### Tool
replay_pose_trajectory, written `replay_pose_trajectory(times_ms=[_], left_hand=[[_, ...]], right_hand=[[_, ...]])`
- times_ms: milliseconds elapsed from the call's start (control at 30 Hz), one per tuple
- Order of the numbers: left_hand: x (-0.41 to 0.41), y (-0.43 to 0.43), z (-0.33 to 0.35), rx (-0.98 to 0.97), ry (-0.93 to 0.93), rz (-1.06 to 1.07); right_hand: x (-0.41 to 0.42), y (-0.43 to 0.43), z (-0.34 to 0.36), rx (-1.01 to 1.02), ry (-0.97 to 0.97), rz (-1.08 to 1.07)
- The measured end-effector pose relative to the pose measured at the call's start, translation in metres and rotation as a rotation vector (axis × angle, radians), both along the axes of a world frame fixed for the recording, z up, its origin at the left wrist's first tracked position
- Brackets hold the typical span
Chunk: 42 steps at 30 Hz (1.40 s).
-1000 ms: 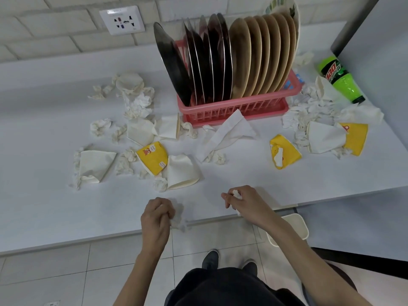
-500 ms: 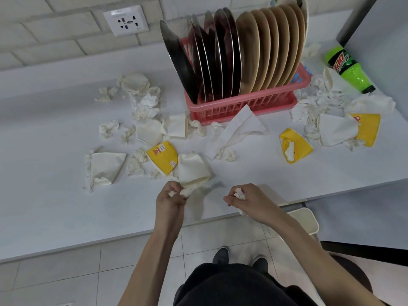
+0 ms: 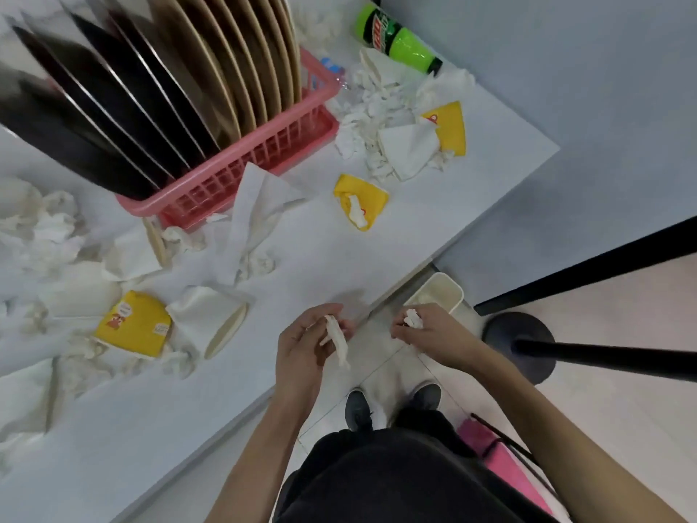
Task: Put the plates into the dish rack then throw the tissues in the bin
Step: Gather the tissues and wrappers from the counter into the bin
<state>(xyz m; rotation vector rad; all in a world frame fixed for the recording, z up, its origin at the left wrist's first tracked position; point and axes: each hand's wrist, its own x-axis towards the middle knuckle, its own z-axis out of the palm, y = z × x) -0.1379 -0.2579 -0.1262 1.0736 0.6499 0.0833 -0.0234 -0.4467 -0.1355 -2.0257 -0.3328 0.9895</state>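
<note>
Littering white counter (image 3: 320, 266), crumpled tissues (image 3: 358, 118)

Only thing I can sort of read is the Mountain Dew logo on the green bottle (image 3: 398, 42) lying at the back of the counter. The yellow cups (image 3: 132, 325) have little printed labels and red marks, but they're way too blurry to make out.

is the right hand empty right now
No, the right hand grips a crumpled white tissue in its curled fingers, close to the bin on the floor.
</note>
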Motion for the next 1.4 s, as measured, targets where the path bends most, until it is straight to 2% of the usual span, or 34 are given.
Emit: replay_pose_trajectory(times_ms=[133,167,300,400,567,700,800,1033,1133,1267,1333,1400], left_hand=[[0.040,-0.025,-0.003,-0.057,0.035,-0.141],[0.048,-0.032,-0.006,-0.025,0.020,-0.188],[0.073,-0.066,-0.015,0.309,0.048,-0.437],[0.088,-0.093,-0.023,0.318,0.058,-0.506],[0.107,-0.141,-0.033,0.411,0.147,-0.551],[0.124,-0.177,-0.042,0.363,0.241,-0.502],[0.134,-0.197,-0.058,0.370,0.336,-0.447],[0.167,-0.214,-0.110,0.327,0.311,-0.543],[0.187,-0.217,-0.145,0.350,0.342,-0.577],[0.213,-0.219,-0.210,0.408,0.407,-0.570],[0.225,-0.221,-0.246,0.390,0.484,-0.569],[0.236,-0.224,-0.284,0.288,0.528,-0.504]], right_hand=[[0.000,-0.051,-0.011,-0.007,0.024,-0.204],[-0.001,-0.062,-0.014,-0.020,0.035,-0.261],[-0.001,-0.099,-0.028,-0.002,0.189,-0.559],[0.005,-0.122,-0.035,0.025,0.266,-0.698],[0.020,-0.158,-0.042,0.085,0.358,-0.715],[0.041,-0.179,-0.052,0.016,0.310,-0.648],[0.058,-0.189,-0.066,0.021,0.362,-0.684],[0.087,-0.207,-0.124,-0.064,0.336,-0.611],[0.098,-0.205,-0.156,-0.005,0.371,-0.684],[0.109,-0.199,-0.213,0.130,0.509,-0.833],[0.114,-0.195,-0.246,0.119,0.537,-0.864],[0.120,-0.189,-0.281,0.065,0.555,-0.898]])
